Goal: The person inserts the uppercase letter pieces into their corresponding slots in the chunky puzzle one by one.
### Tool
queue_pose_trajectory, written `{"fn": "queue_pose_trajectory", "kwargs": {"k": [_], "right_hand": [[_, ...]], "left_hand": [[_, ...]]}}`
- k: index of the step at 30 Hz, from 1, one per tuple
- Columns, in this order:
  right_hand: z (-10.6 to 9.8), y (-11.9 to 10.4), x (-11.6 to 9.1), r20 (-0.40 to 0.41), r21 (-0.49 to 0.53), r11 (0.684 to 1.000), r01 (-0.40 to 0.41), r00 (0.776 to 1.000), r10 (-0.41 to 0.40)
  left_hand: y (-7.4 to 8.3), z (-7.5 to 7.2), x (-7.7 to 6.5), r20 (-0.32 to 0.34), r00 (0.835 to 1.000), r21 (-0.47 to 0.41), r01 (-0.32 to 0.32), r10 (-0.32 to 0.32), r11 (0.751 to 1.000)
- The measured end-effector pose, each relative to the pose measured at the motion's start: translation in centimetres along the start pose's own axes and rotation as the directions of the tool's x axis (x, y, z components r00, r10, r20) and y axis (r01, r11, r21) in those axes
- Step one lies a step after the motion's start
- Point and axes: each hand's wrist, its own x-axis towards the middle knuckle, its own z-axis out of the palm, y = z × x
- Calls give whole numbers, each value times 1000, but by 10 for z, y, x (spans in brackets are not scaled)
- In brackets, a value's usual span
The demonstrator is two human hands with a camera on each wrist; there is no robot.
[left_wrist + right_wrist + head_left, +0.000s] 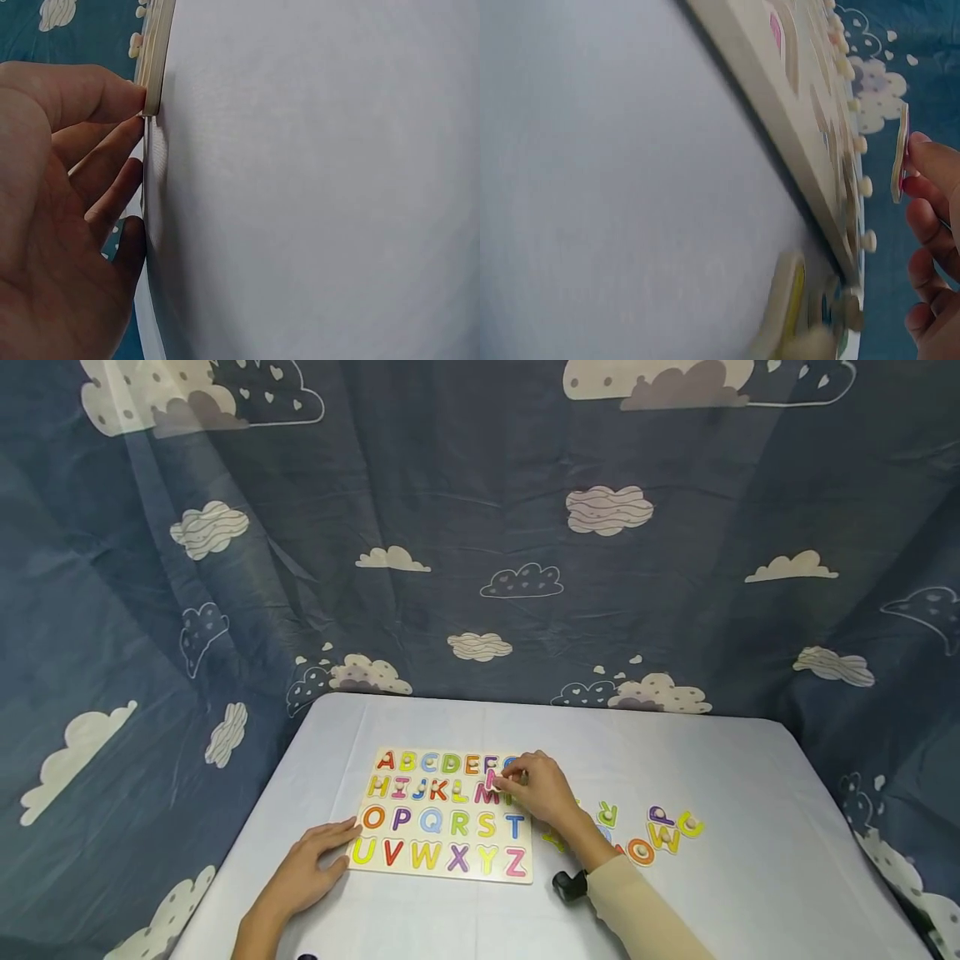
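Note:
My right hand (542, 789) pinches a pink letter piece (491, 779) between thumb and fingers, above the second row of the alphabet puzzle board (442, 875). In the right wrist view that thin wooden letter piece (901, 161) shows edge-on, raised over the board (772, 105) and its knobs. Resting on the table, my left hand (309, 868) touches the board's lower left edge with its fingers loosely spread. The left wrist view shows the thumb (124, 101) against the board's corner (153, 97). Knobbed letters sit in the board's upper rows; part of the second row is hidden by my right hand.
Right of the board lie several loose letters, among them a red O (641, 852), a yellow W (663, 837), a purple P (661, 815) and a green R (607, 814). A white cloth covers the table (420, 918). A cloud-patterned curtain (450, 610) hangs behind.

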Motion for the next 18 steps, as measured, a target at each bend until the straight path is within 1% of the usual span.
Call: {"fn": "queue_pose_trajectory", "kwargs": {"k": [5,13,18], "right_hand": [[10,-6,1,10,-4,1000,20,1000,-20],[21,-12,1,27,-11,1000,15,1000,-15],[25,-15,1,23,-52,998,24,999,-22]], "left_hand": [[0,0,0,-1,1000,3,10,-10,1000],[1,0,1,-4,1000,1,18,-18,1000],[2,0,0,-4,1000,-4,18,-18,1000]]}}
